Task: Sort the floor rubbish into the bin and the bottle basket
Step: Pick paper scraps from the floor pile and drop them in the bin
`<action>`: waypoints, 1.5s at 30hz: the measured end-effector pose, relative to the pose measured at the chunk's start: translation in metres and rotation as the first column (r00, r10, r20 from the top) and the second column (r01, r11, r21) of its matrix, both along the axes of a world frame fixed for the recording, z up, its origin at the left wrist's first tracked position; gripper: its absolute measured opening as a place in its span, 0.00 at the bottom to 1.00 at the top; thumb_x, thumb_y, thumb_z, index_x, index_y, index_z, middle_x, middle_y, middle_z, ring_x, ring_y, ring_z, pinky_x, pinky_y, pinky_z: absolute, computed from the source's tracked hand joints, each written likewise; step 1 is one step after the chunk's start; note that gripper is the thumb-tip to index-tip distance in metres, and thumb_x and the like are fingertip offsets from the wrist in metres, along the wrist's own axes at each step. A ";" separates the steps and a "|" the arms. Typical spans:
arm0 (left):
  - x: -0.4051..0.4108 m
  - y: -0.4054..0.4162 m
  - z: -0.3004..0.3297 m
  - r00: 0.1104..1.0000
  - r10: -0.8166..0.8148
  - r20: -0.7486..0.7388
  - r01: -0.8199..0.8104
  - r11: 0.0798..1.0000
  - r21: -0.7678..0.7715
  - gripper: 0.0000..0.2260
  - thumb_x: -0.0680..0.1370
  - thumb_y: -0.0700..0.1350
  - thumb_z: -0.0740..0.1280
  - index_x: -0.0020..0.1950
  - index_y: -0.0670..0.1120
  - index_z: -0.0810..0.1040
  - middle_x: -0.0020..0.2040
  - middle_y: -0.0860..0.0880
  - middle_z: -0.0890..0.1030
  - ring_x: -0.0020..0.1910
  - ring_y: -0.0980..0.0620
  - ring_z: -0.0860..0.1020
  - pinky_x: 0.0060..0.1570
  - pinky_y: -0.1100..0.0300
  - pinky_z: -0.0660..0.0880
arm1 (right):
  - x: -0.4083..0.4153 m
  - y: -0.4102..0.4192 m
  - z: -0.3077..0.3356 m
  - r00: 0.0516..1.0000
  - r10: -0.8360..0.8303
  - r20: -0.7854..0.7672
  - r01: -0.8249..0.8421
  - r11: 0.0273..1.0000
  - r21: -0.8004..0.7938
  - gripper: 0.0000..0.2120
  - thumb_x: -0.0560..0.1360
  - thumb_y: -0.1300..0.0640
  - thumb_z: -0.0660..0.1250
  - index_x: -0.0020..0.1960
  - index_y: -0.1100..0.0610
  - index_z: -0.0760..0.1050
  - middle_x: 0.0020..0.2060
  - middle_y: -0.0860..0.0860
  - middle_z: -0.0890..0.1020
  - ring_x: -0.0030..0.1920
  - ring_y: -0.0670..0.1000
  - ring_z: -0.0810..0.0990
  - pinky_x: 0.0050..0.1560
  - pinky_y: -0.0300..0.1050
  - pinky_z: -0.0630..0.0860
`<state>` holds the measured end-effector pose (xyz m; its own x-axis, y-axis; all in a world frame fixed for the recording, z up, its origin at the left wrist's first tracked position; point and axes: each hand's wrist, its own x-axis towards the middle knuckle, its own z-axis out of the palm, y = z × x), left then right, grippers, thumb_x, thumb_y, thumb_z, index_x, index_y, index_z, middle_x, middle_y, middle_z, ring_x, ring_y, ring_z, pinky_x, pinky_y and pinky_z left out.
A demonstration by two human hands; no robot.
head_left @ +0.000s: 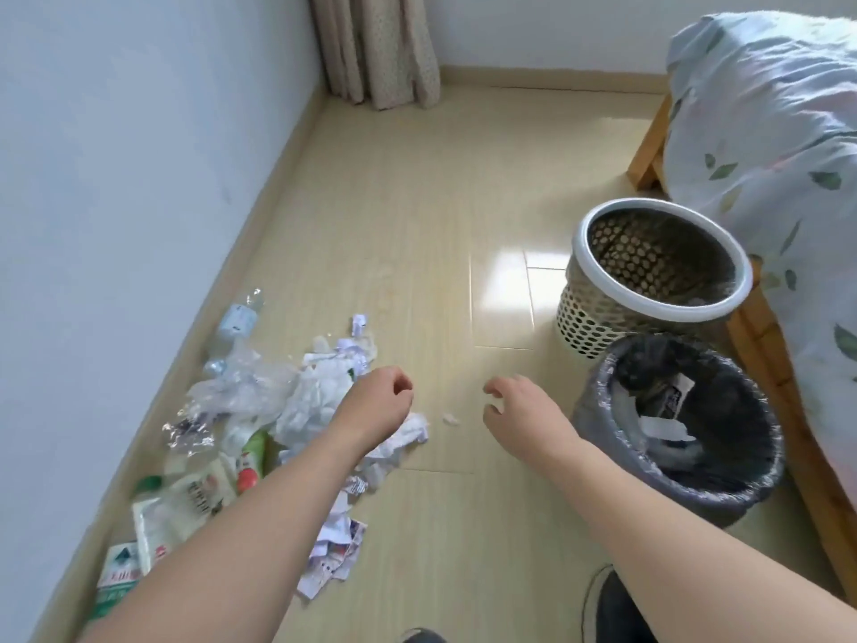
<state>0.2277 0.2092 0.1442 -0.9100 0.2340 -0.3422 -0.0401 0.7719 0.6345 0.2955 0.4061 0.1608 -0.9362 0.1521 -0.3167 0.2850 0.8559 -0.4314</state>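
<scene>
Both bare forearms were seen stretched out over the floor. The left hand [381, 397] was held above the rubbish heap [297, 410] with fingers curled in; nothing could be seen gripped in it. The right hand [514, 401] was held above bare floor, fingers loosely bent and apart, nothing in it. A small white scrap [449, 418] was noted on the floor between the two hands. Crumpled paper, clear wrappers and a clear plastic bottle [236, 323] were spread along the left wall. The bin [598, 413], lined with a dark bag and holding some paper, was placed at right; the perforated bottle basket [586, 317] was stood just behind it, beside the bed [765, 146].
</scene>
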 end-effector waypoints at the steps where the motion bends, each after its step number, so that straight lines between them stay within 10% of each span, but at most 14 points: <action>1: 0.004 -0.028 -0.005 0.999 0.039 0.017 -0.038 0.999 -0.023 0.05 0.77 0.45 0.62 0.49 0.51 0.78 0.45 0.56 0.80 0.45 0.55 0.79 0.43 0.60 0.74 | -0.005 -0.024 -0.006 0.999 0.044 0.015 -0.044 0.999 -0.019 0.18 0.78 0.55 0.59 0.67 0.53 0.71 0.63 0.50 0.75 0.62 0.51 0.74 0.61 0.46 0.72; 9: 0.057 -0.158 -0.081 0.946 0.234 0.225 -0.198 0.965 -0.171 0.05 0.76 0.43 0.63 0.46 0.48 0.78 0.43 0.50 0.81 0.43 0.51 0.79 0.44 0.53 0.76 | -0.013 -0.150 -0.081 0.932 0.304 0.198 -0.285 0.951 -0.118 0.13 0.75 0.58 0.59 0.58 0.57 0.75 0.53 0.52 0.78 0.53 0.55 0.76 0.45 0.43 0.70; 25: 0.087 -0.152 -0.208 0.610 0.676 0.413 -0.614 0.733 -0.293 0.15 0.75 0.52 0.68 0.33 0.49 0.67 0.31 0.49 0.73 0.31 0.47 0.71 0.34 0.58 0.65 | 0.013 -0.184 -0.238 0.830 0.077 0.552 0.027 0.984 -0.178 0.10 0.75 0.58 0.60 0.56 0.59 0.71 0.53 0.55 0.78 0.50 0.56 0.78 0.42 0.42 0.69; 35: 0.082 -0.152 -0.225 0.453 0.707 0.543 -0.749 0.632 -0.198 0.03 0.75 0.41 0.62 0.42 0.43 0.72 0.35 0.44 0.78 0.32 0.47 0.74 0.33 0.59 0.68 | 0.011 -0.188 -0.252 0.814 0.042 0.580 0.098 0.973 -0.207 0.08 0.72 0.63 0.60 0.50 0.60 0.74 0.49 0.55 0.75 0.46 0.57 0.78 0.41 0.44 0.72; 45: 0.059 -0.132 -0.149 0.624 0.649 0.435 -0.718 0.696 -0.009 0.07 0.72 0.38 0.62 0.38 0.47 0.67 0.34 0.46 0.78 0.27 0.52 0.81 0.36 0.57 0.69 | 0.002 -0.131 -0.170 0.879 -0.103 0.466 0.238 0.941 -0.241 0.09 0.70 0.64 0.58 0.46 0.57 0.75 0.35 0.50 0.78 0.35 0.52 0.75 0.30 0.39 0.65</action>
<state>0.2866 0.0769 -0.0047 -0.6304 -0.3229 -0.7059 -0.7748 0.3172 0.5469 0.2976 0.2747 -0.0097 -0.6554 0.1377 -0.7426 0.6329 0.6366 -0.4406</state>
